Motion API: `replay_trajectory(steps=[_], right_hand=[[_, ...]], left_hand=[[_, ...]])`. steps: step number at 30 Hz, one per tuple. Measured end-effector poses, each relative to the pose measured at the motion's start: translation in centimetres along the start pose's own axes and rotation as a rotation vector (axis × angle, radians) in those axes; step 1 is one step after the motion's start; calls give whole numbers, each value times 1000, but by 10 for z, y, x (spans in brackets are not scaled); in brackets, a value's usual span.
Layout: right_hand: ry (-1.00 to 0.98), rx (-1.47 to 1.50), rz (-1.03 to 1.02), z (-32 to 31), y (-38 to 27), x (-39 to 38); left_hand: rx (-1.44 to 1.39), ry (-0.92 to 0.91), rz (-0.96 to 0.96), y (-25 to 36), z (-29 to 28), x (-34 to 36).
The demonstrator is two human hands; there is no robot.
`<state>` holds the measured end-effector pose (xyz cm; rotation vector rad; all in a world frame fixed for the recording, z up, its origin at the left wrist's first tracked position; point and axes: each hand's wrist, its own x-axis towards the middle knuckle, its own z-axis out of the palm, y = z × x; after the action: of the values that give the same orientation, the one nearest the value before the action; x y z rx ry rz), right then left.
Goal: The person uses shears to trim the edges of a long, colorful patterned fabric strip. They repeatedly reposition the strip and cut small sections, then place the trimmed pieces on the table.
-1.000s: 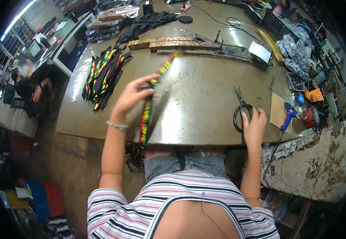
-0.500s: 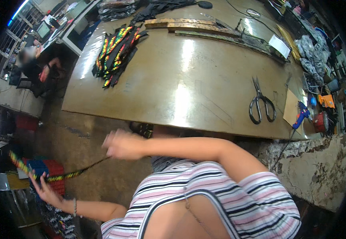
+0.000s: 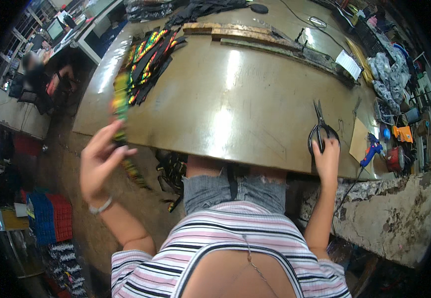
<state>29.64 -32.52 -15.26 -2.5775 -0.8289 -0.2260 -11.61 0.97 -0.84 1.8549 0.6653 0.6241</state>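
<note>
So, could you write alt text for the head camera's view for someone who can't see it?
A person's left hand holds a colourful patterned strap, blurred, at the near edge of a shiny table, while the right hand is at the handles of black scissors. A pile of similar straps lies at left, a blue glue gun at right.

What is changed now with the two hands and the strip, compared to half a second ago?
The left hand, holding the patterned strip, moved up and rightward, toward the near edge of the table. The right hand left the strip's other end and moved rightward to the handles of the scissors. The strip pile, scissors and blue glue gun stayed on the table.
</note>
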Motion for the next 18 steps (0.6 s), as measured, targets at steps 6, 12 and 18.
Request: replay_trajectory(steps=[6,12,18], right_hand=[[232,-175,143,-11,-6,-12],[-208,-242,113,-45,-15,-24],[-322,-73,97,-60,-24,-70]], left_hand=[[-31,-493,240,30,109,128],[-72,-697,146,20,155,163],[-129,-723,117,12,149,171]])
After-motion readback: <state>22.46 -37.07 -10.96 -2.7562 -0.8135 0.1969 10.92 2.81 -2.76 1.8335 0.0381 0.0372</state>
